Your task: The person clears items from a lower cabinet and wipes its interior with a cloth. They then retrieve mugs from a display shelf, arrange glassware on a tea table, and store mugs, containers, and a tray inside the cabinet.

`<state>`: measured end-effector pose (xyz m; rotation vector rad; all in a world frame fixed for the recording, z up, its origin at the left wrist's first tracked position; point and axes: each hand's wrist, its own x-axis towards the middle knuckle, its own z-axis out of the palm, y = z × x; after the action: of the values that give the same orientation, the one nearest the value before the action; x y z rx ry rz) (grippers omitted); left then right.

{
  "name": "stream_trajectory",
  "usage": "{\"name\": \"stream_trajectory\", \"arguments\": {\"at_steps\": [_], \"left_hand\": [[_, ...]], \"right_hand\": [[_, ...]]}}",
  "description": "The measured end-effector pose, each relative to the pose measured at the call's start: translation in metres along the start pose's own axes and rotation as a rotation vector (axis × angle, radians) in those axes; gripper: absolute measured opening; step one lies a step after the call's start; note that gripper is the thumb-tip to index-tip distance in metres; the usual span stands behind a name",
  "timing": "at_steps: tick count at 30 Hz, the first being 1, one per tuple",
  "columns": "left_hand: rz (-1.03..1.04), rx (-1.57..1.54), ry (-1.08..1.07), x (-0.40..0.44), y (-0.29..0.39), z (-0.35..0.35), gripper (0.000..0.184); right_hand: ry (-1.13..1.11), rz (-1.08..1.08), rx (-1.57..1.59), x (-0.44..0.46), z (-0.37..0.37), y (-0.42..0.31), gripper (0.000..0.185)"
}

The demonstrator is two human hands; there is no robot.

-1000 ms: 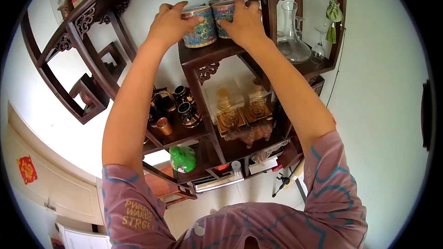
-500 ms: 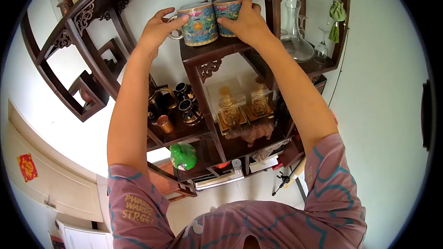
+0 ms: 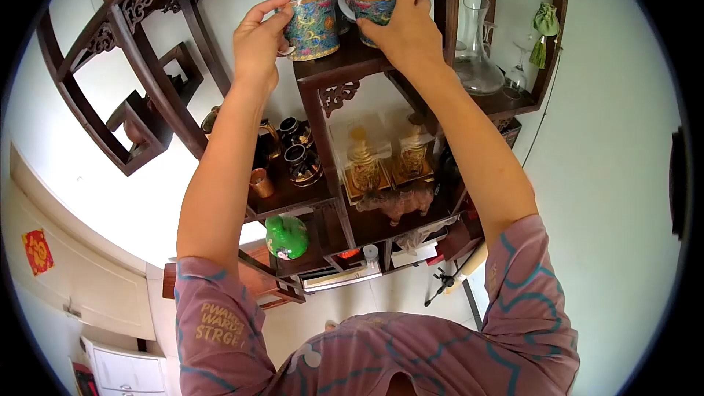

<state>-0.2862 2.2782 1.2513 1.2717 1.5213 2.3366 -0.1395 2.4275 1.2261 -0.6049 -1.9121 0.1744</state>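
Observation:
Two mugs with colourful floral patterns and gold rims are at the top of a dark wooden display shelf (image 3: pixel 334 66). My left hand (image 3: pixel 257 42) is closed at the handle side of the left mug (image 3: pixel 314 28), fingers on its rim and handle. My right hand (image 3: pixel 409 35) grips the right mug (image 3: pixel 372 6) from its right side, thumb in front and a finger at the rim. This mug tips toward me, so its white inside shows, and its handle points left. Part of another cup-like thing shows behind, between the mugs; its kind is mostly hidden.
A glass decanter (image 3: pixel 477 66) and a wine glass (image 3: pixel 516 77) stand right of my right forearm. Lower compartments hold dark cups (image 3: pixel 302 165), a copper-coloured cup (image 3: pixel 261 183), an animal figurine (image 3: pixel 400 204) and a green ornament (image 3: pixel 287 237). A green pouch (image 3: pixel 545 20) hangs at right.
The right mug has turned and tipped, bringing its handle and inside into view. My left hand has shifted lower around the left mug's handle, and that mug has turned slightly. The view has shifted slightly.

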Motion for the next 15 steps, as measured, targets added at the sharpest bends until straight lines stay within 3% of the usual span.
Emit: {"name": "stream_trajectory", "arguments": {"at_steps": [6, 12, 14, 15], "left_hand": [[0.013, -0.020, 0.040, 0.001, -0.002, 0.004, 0.019], [-0.058, -0.051, -0.076, 0.005, 0.001, -0.006, 0.024], [-0.083, -0.029, -0.101, 0.005, 0.003, -0.006, 0.026], [-0.070, -0.023, -0.132, 0.005, 0.003, -0.005, 0.028]], "right_hand": [[0.166, -0.095, 0.119, -0.011, -0.002, -0.004, 0.094], [0.230, -0.167, 0.077, -0.025, -0.032, -0.016, 0.073], [0.097, -0.112, 0.096, -0.028, -0.044, -0.015, 0.098], [0.096, -0.114, 0.095, -0.029, -0.049, -0.013, 0.098]]}}
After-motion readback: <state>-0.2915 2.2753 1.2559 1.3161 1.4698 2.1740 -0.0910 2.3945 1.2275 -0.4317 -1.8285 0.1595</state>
